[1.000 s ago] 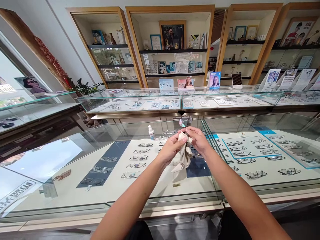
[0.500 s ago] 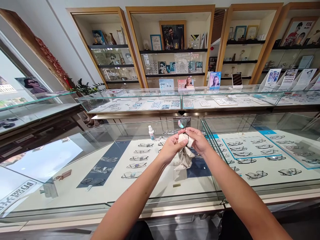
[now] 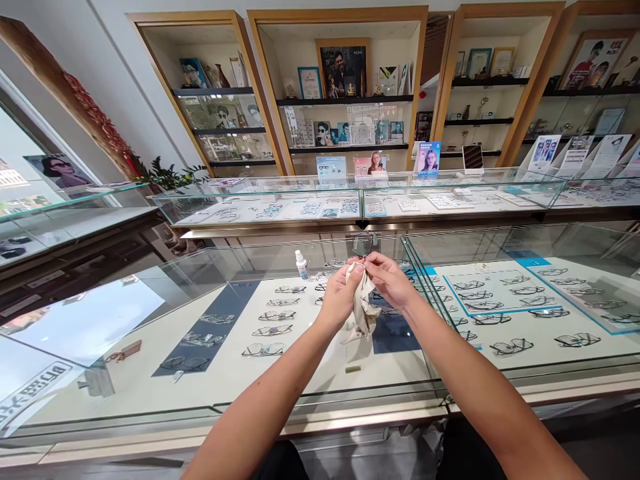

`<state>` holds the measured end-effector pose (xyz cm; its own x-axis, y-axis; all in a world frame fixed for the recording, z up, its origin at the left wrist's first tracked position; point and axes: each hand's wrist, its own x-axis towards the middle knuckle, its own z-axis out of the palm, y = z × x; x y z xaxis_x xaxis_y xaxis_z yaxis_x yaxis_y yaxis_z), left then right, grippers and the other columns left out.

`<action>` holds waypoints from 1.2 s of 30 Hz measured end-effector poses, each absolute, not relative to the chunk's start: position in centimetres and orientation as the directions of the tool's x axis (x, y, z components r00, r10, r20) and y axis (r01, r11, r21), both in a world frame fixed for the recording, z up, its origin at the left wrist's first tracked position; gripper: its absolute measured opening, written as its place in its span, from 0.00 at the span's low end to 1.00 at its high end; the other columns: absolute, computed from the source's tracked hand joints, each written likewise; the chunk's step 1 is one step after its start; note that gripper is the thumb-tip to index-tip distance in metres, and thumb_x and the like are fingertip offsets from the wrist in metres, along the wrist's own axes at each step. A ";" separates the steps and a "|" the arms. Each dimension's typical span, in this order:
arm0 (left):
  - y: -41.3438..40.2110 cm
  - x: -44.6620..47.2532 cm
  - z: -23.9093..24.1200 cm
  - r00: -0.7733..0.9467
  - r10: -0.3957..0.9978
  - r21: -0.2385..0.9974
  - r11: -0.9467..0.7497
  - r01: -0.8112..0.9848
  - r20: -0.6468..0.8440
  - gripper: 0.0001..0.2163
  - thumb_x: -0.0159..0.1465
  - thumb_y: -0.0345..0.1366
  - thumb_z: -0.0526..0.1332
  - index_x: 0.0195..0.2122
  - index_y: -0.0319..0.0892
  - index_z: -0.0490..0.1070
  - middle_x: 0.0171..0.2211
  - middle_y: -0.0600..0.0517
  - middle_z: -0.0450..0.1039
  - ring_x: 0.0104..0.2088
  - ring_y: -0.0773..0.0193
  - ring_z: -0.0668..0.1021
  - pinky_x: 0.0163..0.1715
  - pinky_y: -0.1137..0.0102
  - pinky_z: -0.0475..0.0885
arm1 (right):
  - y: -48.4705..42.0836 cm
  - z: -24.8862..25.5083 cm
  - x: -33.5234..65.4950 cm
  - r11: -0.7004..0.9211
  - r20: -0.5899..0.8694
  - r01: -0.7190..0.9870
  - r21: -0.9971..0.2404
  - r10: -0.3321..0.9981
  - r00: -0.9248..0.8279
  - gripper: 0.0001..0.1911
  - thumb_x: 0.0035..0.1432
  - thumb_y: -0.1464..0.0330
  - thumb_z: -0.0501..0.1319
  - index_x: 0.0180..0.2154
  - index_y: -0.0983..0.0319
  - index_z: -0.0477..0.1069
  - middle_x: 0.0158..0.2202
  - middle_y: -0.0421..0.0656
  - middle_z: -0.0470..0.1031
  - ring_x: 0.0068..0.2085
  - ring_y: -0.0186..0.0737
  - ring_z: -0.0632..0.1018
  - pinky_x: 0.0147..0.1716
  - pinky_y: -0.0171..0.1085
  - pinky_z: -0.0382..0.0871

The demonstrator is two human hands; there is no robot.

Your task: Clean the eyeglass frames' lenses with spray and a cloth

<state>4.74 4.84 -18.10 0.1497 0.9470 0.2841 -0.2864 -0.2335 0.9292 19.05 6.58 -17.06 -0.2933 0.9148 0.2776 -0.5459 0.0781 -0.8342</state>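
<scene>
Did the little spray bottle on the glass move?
No. The spray bottle stands at the same spot on the glass counter, above the same rows of glasses.

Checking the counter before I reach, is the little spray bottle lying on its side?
No, the spray bottle stands upright on the glass counter, left of the left hand.

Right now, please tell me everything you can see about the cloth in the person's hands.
The cloth is a thin, soft piece of beige fabric, crumpled and folded rather than spread flat. Its top is gathered between the left hand and the right hand, pressed against a pair of glasses whose round lens shows just above the fingers. The rest hangs loosely down below the hands, above the glass counter, not touching it. Small dark marks show near the lower edge; they are too small to read.
</scene>
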 end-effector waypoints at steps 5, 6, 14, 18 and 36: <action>5.4 4.2 -18.0 0.248 0.929 0.946 -0.212 -0.247 0.273 0.28 0.62 0.65 0.71 0.39 0.40 0.80 0.30 0.54 0.75 0.31 0.67 0.71 0.35 0.72 0.68 | 7.1 -17.3 19.4 0.040 0.239 -0.573 -0.819 0.931 -0.276 0.20 0.44 0.54 0.85 0.31 0.56 0.81 0.39 0.40 0.87 0.36 0.37 0.81 0.43 0.36 0.77; 5.6 4.0 -18.0 0.288 0.921 0.953 -0.196 -0.232 0.260 0.28 0.62 0.65 0.71 0.37 0.40 0.80 0.30 0.54 0.75 0.31 0.66 0.71 0.36 0.72 0.68 | 7.2 -17.4 19.5 0.044 0.235 -0.572 -0.819 0.935 -0.265 0.20 0.43 0.54 0.85 0.30 0.57 0.81 0.40 0.41 0.87 0.37 0.38 0.82 0.43 0.37 0.77; 7.2 2.5 -18.2 0.209 0.954 0.954 -0.157 -0.257 0.213 0.32 0.61 0.68 0.70 0.44 0.40 0.83 0.30 0.51 0.79 0.31 0.61 0.76 0.33 0.68 0.70 | 7.7 -16.8 20.9 0.140 0.278 -0.524 -0.840 0.941 -0.194 0.14 0.47 0.57 0.81 0.29 0.57 0.82 0.50 0.46 0.84 0.47 0.45 0.80 0.45 0.39 0.75; 7.7 1.9 -18.0 0.137 0.963 0.929 -0.177 -0.325 0.232 0.31 0.63 0.67 0.69 0.48 0.41 0.82 0.33 0.50 0.83 0.35 0.58 0.80 0.35 0.68 0.72 | 7.8 -16.8 21.1 0.130 0.259 -0.442 -0.887 0.934 -0.245 0.12 0.46 0.60 0.79 0.27 0.58 0.82 0.52 0.46 0.82 0.48 0.44 0.77 0.46 0.39 0.72; 7.8 1.1 -16.6 0.205 0.954 0.923 -0.135 -0.360 0.220 0.24 0.52 0.52 0.83 0.38 0.39 0.80 0.29 0.52 0.80 0.29 0.65 0.78 0.34 0.71 0.74 | 7.8 -17.6 20.5 -0.033 0.115 -0.359 -0.933 0.917 -0.382 0.13 0.45 0.60 0.79 0.27 0.60 0.81 0.31 0.41 0.81 0.34 0.38 0.75 0.36 0.37 0.67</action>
<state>1.12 7.84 -16.60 0.2051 0.9538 0.2196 -0.3603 -0.1350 0.9230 20.51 7.75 -17.64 -0.3825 0.9168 0.1148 -0.3593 -0.0331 -0.9326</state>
